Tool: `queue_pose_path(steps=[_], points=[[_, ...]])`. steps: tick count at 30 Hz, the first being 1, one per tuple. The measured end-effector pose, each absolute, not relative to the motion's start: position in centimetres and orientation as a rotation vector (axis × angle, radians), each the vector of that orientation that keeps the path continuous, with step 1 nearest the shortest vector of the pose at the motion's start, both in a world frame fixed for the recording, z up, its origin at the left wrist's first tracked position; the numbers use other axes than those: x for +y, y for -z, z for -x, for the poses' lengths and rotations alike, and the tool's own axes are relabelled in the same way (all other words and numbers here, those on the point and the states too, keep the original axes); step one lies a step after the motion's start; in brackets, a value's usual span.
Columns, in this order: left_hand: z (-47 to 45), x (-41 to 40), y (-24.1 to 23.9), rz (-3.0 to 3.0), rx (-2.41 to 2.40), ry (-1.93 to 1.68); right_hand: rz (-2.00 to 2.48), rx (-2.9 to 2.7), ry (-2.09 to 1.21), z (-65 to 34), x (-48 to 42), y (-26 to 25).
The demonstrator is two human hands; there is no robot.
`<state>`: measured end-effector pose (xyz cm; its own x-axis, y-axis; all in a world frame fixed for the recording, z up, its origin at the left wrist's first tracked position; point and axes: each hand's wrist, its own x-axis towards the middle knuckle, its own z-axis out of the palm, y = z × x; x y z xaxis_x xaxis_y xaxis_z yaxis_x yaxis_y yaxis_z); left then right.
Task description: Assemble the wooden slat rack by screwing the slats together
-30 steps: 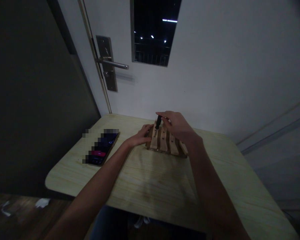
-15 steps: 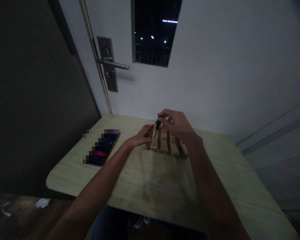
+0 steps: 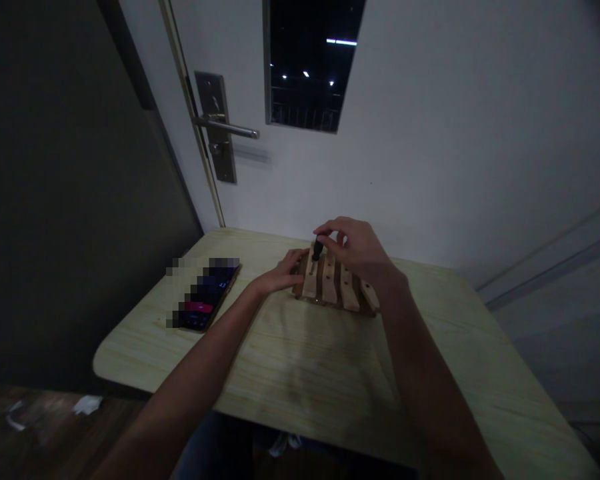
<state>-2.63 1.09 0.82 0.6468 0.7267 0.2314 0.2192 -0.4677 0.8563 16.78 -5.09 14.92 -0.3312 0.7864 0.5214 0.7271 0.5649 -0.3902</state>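
A small black-handled screwdriver (image 3: 318, 249) is pinched in the fingers of my right hand (image 3: 353, 243). It stands nearly upright, its tip at a screw hole in the leftmost of several pale wooden strips (image 3: 329, 287). These strips lie side by side on a brown base (image 3: 297, 291) on the table, with dark spots like screws or holes in them. My left hand (image 3: 283, 272) grips the left end of the base, thumb at the front and fingers towards the back. My right hand and forearm cover part of the strips on the right.
A phone (image 3: 215, 293) with a lit screen, partly pixelated, lies left on the light wood-patterned table (image 3: 290, 373). Behind the table stands a white door (image 3: 410, 133) with a metal handle (image 3: 230, 129) and a dark window (image 3: 313, 67). White scraps (image 3: 87, 404) lie on the floor.
My right hand's fingers have shifted slightly around the screwdriver handle, and the screwdriver stays at the leftmost strip. My left hand keeps its place. The view has moved very slightly.
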Motion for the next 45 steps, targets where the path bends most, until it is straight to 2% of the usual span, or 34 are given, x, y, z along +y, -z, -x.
queue_pose_path(steps=[12,33,40,45], points=[[2.6,1.1,-0.6,-1.988,0.701,-0.763,1.316,-2.083,-0.193,-16.8,-5.3,-15.0],[2.7,1.3,-0.6,-2.001,0.668,-0.758,1.251,-2.072,-0.291,-16.5,-5.6,-15.1],[2.7,1.4,-0.4,-2.022,0.7,-0.773,1.225,-2.138,-0.246,-16.7,-5.2,-15.0],[2.6,0.9,-1.0,-1.988,0.703,-0.752,1.292,-2.114,-0.092,-16.8,-4.7,-14.3]])
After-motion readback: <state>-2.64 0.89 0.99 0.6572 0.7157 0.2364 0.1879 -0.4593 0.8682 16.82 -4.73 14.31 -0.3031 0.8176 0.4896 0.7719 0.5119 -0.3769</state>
